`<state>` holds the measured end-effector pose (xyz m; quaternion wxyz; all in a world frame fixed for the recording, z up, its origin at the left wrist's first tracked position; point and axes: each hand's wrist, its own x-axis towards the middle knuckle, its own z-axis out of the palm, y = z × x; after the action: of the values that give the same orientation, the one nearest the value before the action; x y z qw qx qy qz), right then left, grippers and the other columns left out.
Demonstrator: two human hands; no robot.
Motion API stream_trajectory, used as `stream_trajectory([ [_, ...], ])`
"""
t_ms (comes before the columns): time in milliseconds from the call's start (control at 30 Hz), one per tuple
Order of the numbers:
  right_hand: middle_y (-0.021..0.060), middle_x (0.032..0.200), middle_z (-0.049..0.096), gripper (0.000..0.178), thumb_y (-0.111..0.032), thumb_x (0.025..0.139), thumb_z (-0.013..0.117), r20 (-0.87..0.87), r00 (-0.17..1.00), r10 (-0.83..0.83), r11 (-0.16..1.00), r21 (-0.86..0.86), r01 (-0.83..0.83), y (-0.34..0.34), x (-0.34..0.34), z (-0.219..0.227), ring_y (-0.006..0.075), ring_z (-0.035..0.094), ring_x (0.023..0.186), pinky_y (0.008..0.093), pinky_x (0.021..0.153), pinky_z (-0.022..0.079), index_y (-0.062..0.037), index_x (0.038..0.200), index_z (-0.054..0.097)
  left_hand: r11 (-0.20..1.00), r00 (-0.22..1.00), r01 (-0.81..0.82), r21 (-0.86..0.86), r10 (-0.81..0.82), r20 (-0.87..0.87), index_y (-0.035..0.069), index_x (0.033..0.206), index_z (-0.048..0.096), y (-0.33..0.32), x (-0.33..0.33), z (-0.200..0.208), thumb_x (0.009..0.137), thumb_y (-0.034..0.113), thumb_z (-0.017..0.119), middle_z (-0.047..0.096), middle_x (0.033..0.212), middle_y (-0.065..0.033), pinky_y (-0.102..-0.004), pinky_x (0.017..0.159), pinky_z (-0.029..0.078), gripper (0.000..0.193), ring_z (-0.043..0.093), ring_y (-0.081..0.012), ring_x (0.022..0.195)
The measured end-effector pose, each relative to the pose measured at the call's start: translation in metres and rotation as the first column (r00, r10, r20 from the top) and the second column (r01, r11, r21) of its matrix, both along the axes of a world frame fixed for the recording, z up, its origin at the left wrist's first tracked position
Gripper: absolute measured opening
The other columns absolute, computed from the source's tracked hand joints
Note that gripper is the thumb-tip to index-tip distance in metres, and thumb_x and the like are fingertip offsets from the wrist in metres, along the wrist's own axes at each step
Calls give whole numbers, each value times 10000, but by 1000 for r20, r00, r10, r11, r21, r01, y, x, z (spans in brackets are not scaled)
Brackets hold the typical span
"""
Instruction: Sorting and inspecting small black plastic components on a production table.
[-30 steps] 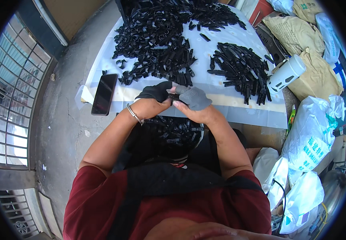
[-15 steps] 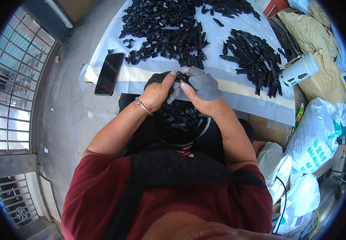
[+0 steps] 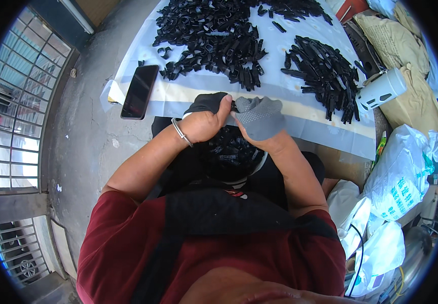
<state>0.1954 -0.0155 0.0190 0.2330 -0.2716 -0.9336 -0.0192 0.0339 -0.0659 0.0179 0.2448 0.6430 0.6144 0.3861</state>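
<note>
My left hand (image 3: 206,117), partly covered by a black glove with the thumb bare, is closed at the table's near edge. Against it presses my right hand (image 3: 260,119), in a grey dotted glove, its fingers curled. Both grip a small black plastic piece (image 3: 233,106), mostly hidden between the fingers. Below them, between my legs, a round container holds black plastic pieces (image 3: 231,152). Beyond my hands, short curved black pieces (image 3: 204,43) lie heaped on the table. A second heap of long, narrow black pieces (image 3: 325,73) lies to the right.
A dark phone (image 3: 139,92) lies on the table's left side, over the white plastic sheet (image 3: 171,93). At the right edge, a white cylinder with slots (image 3: 382,89) leans beside tan sacks (image 3: 406,96). White plastic bags (image 3: 396,175) stand below. A barred window (image 3: 19,116) is at left.
My hands have turned and drawn slightly apart at the wrists. The black piece, plainer before between both thumbs, is now mostly covered by my fingers.
</note>
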Motion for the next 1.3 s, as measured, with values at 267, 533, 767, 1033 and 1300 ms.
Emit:
stream_trajectory([
  [267,138,816,603,218,-228,808,562,-97,968,-230,973,-43,226,28,12,12,307,571,716,438,636,435,-48,925,604,999,947,39,-15,-41,-319,28,862,566,16,-16,5,904,316,399,588,739,-194,-410,638,447,335,567,-367,725],
  [533,150,828,596,229,-164,779,557,-113,908,-404,894,162,418,72,19,2,313,577,769,425,665,456,-71,986,586,939,781,-73,335,263,-566,78,970,559,75,-14,-25,789,192,547,577,914,-137,-381,651,476,214,587,-296,770],
  [767,131,800,596,208,-160,756,559,100,968,-230,973,53,226,74,1,-16,307,576,750,426,648,459,-80,945,594,951,759,-85,296,254,-599,74,944,578,83,-15,-34,772,197,554,582,873,-140,-380,666,478,212,583,-296,781],
  [1033,138,791,590,165,-160,756,546,144,914,-380,925,51,376,66,13,-9,306,577,754,425,648,464,-62,878,597,947,800,-111,303,266,-538,64,895,598,62,-29,-34,763,175,543,589,875,-148,-390,687,482,181,583,-302,799],
  [1300,181,884,583,247,-209,821,523,-115,932,-345,923,-219,315,52,12,-8,341,561,863,391,753,456,-18,968,578,937,938,-8,349,128,-323,28,922,581,38,-26,-25,802,122,581,592,822,-157,-362,637,468,153,571,-313,732],
])
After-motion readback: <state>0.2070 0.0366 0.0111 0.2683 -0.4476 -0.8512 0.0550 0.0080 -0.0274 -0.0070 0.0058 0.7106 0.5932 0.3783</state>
